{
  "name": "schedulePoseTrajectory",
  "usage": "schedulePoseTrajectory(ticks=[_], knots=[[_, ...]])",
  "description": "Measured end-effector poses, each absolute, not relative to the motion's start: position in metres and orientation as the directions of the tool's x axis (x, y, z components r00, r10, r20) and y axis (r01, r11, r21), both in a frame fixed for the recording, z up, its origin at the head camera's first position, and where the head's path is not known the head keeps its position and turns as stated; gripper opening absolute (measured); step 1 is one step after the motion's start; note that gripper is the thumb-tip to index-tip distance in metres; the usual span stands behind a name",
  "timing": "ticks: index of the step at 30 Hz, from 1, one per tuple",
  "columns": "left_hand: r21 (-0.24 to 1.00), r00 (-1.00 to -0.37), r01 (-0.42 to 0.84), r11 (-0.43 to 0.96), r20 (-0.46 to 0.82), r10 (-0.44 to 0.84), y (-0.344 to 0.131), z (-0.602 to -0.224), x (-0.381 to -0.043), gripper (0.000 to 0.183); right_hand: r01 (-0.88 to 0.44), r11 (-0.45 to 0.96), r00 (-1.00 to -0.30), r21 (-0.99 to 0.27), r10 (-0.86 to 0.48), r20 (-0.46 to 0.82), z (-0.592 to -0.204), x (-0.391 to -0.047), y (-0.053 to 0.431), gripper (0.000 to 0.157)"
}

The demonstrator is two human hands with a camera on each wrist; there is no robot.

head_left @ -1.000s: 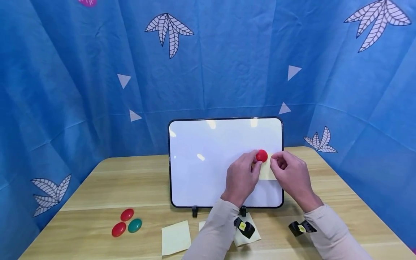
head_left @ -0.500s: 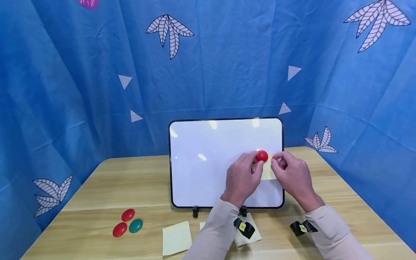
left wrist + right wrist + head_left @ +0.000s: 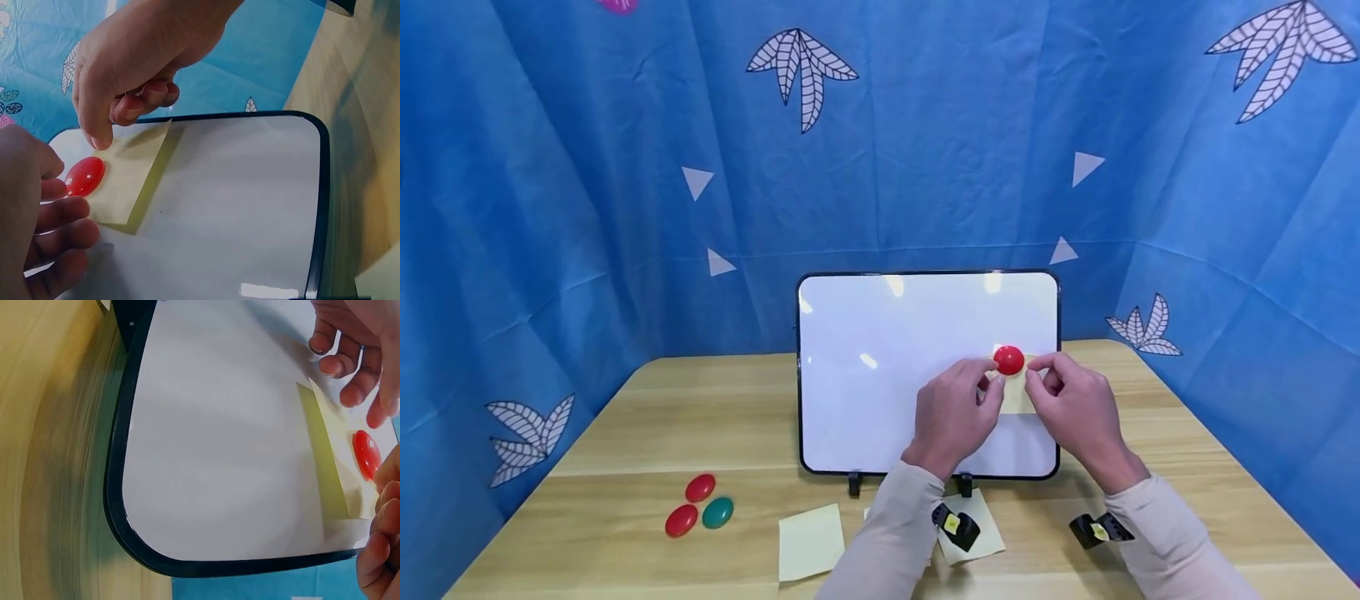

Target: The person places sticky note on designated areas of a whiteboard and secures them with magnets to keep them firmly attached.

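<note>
A yellow sticky note lies against the whiteboard, its lower edge standing off the surface in both wrist views. On the note's upper part sits a round red magnet. My left hand is just left of the magnet, fingers loosely bent and holding nothing; in the left wrist view its fingertips are right beside the magnet. My right hand pinches the note at its upper right corner between thumb and forefinger, the other fingers curled in. The fingertips cover that corner.
Two red magnets and a green magnet lie on the wooden table at left. Yellow notes lie in front of the board, partly under my left sleeve. The board stands on small black feet before a blue curtain.
My left fingers have come off the red magnet, drawing back a little to the left. The magnet stays on the note. My right hand holds its place; the head view has shifted slightly.
</note>
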State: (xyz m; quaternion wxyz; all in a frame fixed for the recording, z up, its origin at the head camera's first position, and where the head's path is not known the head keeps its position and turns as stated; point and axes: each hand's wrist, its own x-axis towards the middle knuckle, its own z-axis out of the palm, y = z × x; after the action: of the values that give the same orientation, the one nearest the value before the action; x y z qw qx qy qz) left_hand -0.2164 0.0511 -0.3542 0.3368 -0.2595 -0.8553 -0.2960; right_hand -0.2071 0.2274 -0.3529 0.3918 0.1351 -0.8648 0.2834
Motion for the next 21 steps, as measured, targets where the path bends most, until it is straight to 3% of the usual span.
schedulePoseTrajectory(ticks=[21], knots=[[0.124, -0.613, 0.652, 0.748, 0.666, 0.425, 0.006, -0.380, -0.197, 0.014, -0.562, 0.777, -0.617, -0.285, -0.163, 0.770, -0.370, -0.191, 0.215, 0.007]])
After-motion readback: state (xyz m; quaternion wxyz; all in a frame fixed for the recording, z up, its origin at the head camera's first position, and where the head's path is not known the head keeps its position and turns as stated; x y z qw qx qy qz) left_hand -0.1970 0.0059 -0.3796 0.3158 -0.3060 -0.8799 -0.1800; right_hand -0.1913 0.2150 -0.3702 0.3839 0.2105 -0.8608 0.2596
